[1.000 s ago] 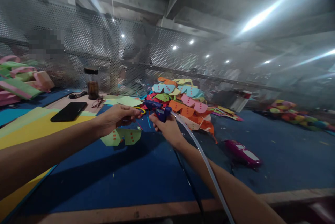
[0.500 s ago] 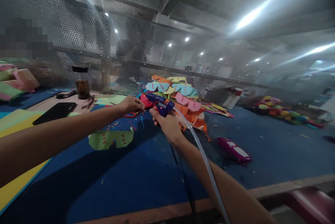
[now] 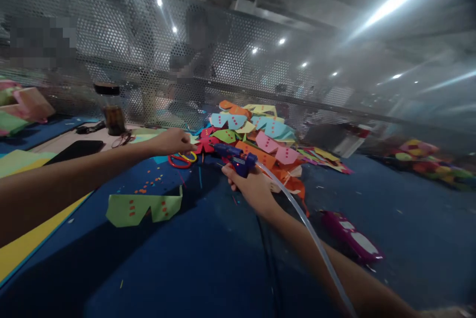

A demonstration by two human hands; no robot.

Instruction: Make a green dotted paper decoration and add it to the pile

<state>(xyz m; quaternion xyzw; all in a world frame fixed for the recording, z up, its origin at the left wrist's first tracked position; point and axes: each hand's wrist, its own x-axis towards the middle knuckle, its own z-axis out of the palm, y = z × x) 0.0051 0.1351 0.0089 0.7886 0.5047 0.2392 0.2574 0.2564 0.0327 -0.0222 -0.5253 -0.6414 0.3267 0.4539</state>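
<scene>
My right hand [image 3: 253, 188] is wrapped round the handle of a blue glue gun [image 3: 240, 158], its nozzle pointing left. A long translucent glue stick [image 3: 303, 214] trails from the gun's back over my forearm. To the left of the nozzle, my left hand [image 3: 175, 141] is closed with fingers curled; what they hold, if anything, is too small to make out. Below that hand lie scissors [image 3: 182, 160] with red and yellow handles. A green paper mask [image 3: 143, 209] with red dots lies nearer me. Behind the gun is a pile of paper masks [image 3: 267, 127] in several colours.
A purple case [image 3: 351, 236] lies at right on the blue tabletop [image 3: 208, 258]. At left are a phone [image 3: 76, 152], a dark-lidded jar [image 3: 112, 112] and yellow sheets [image 3: 28, 246]. Confetti dots [image 3: 147, 186] are scattered near the scissors. A perforated metal screen [image 3: 230, 55] stands behind.
My left hand has drawn away to the left from the glue gun's nozzle, widening the gap. The view has shifted, and the scissors show more fully. My right hand keeps holding the gun.
</scene>
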